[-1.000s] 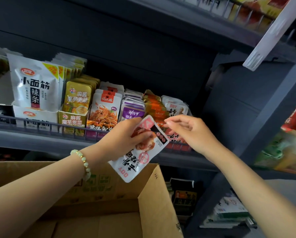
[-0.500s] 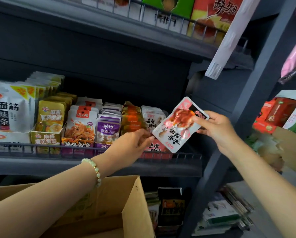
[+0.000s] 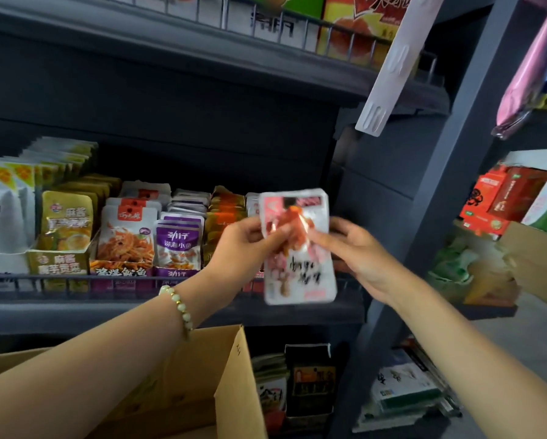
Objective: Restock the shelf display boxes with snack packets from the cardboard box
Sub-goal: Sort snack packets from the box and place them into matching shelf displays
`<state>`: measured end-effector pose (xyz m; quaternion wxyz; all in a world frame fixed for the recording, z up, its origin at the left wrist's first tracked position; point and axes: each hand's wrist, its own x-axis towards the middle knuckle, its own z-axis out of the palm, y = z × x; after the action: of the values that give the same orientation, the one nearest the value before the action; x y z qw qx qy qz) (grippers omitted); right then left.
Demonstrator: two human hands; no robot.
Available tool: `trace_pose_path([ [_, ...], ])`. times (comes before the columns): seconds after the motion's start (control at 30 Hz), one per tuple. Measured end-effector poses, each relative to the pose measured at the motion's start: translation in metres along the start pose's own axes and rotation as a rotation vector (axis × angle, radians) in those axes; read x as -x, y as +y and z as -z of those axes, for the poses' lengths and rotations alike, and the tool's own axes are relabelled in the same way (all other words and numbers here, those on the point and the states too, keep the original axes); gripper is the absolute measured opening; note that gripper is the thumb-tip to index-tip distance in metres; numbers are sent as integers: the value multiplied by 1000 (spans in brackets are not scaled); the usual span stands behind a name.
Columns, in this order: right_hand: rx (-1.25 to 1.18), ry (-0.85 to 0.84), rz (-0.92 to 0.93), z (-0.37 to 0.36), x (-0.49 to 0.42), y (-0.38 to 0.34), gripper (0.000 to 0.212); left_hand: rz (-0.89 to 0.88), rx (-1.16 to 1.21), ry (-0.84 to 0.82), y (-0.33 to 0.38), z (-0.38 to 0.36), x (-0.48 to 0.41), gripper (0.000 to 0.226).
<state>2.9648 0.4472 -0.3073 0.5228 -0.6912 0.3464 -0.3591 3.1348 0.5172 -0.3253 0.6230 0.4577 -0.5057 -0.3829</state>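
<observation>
A white and pink snack packet (image 3: 300, 267) with a red food picture stands upright in front of the middle shelf's right end. My left hand (image 3: 250, 245) pinches its left edge and my right hand (image 3: 357, 251) holds its right side from behind. The packet is blurred and hides the rightmost display box. Rows of display boxes (image 3: 123, 245) with snack packets fill the shelf behind a wire rail (image 3: 75, 278). The open cardboard box (image 3: 221, 384) sits below my left forearm.
An upper shelf (image 3: 202, 58) overhangs the row. A white plastic strip (image 3: 389, 64) hangs at the upper right. A dark upright post (image 3: 437, 191) stands right of my hands. More goods sit on the lower shelf (image 3: 310, 381) and in cartons at right (image 3: 516, 201).
The packet has turned from tilted and upside down to upright. My left hand, empty half a second ago, now grips its left edge. The view has shifted slightly upward.
</observation>
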Motion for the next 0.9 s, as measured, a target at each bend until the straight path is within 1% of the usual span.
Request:
trace_pose_path([
  [0.03,-55,-41,-49,-1,2,2,43,-16,80,80,1,-3,-3,12],
  [0.1,-205,-103,-116,-2,5,8,42,-1,226,163,5,-8,-8,16],
  [0.13,-297,-81,-127,-2,5,11,39,14,249,153,6,-11,-9,16],
  [0.17,-386,-31,-123,-1,3,14,35,29,222,120,6,-13,-11,13],
  [0.2,-455,34,-104,3,1,16,31,39,126,73,4,-14,-12,7],
  [0.23,-500,109,-75,8,-2,17,25,22,-54,22,3,-13,-13,3],
  [0.27,-508,190,-35,15,-6,18,19,-17,-288,-36,-1,-9,-14,5],
  [0.3,-453,272,14,24,-10,17,14,-62,-532,-108,-6,-4,-15,11],
  [0.33,-344,341,61,32,-14,16,12,-86,-747,-181,-12,1,-16,22],
  [0.37,-207,389,105,39,-19,17,11,-101,-910,-239,-17,5,-16,33],
  [0.43,58,400,192,47,-29,16,10,-147,-1142,-328,-28,10,-17,47],
  [0.5,264,349,268,46,-42,14,7,-191,-1288,-421,-36,9,-16,59],
  [0.53,345,317,297,44,-49,11,6,-202,-1331,-438,-39,8,-17,64],
  [0.6,457,242,347,39,-65,2,8,-212,-1364,-408,-42,10,-20,70],
  [0.7,532,112,420,26,-91,-12,7,-177,-1311,-407,-43,14,-28,69],
  [0.77,626,71,445,19,-109,-17,9,-153,-1289,-425,-41,16,-34,69],
  [0.83,720,-17,417,12,-125,-14,11,-154,-1252,-445,-39,20,-42,64],
  [0.9,754,-123,331,2,-133,-1,12,-171,-1202,-459,-38,25,-48,55],
])
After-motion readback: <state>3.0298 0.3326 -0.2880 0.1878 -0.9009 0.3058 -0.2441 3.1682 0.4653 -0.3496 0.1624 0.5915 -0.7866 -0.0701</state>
